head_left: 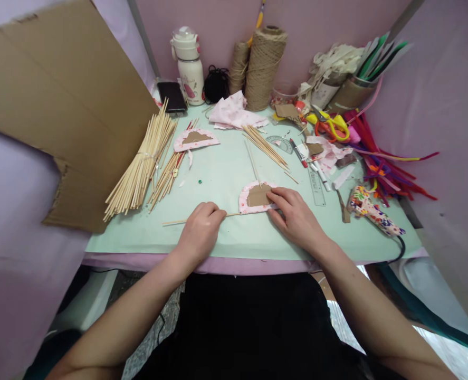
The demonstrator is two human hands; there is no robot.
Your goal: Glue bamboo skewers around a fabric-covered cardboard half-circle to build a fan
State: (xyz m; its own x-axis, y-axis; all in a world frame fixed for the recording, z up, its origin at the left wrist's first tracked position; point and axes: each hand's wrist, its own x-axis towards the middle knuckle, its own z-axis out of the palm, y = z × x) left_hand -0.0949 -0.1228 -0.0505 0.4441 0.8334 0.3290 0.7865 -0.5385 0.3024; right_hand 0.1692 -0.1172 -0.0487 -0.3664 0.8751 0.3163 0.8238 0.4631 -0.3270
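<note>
My left hand [202, 229] is closed around a thin wooden stick [174, 223], which lies almost level near the table's front. The stick's right end reaches the lower left corner of a half-round cardboard piece [259, 196] edged with pink patterned fabric. My right hand [295, 214] grips that piece at its right side, thumb at the lower edge and fingers over the cardboard. Another thin stick [251, 161] stretches away from the piece's curved top. Farther left lies a second half-round piece [196, 138] with the same fabric edging.
A big bundle of sticks [141, 163] leans by a large cardboard sheet [71, 105] on the left. More sticks [267, 148] lie behind the piece. To the right are a ruler [316, 187], scissors [336, 126], pipe cleaners [388, 163] and a flower-patterned glue gun [376, 211].
</note>
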